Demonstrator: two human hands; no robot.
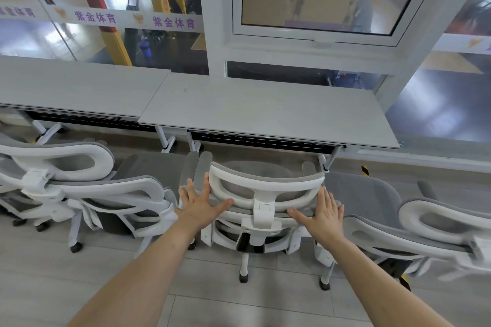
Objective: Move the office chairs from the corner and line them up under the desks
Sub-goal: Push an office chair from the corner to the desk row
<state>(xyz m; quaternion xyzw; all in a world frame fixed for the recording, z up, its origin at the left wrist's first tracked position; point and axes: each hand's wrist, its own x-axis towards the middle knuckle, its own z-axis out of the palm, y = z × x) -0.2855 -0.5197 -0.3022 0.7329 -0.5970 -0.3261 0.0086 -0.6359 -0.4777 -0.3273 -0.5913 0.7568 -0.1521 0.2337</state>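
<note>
A white and grey office chair (261, 194) stands right in front of me, its back toward me and its seat just short of the right desk (265, 111). My left hand (200, 202) lies flat on the left end of its backrest, fingers spread. My right hand (322, 214) lies flat on the right end in the same way. Neither hand is curled around the frame. A second chair (87, 191) stands close on the left, in front of the left desk (74, 87). A third chair (425, 225) stands at the right, partly cut off by the frame edge.
The two grey desks stand end to end against a glass wall and a white window frame (318, 37). White desk legs with castors (170, 141) stand between the chairs. A yellow and black marker (365, 170) sits on the floor at the right. Grey floor planks lie behind the chairs.
</note>
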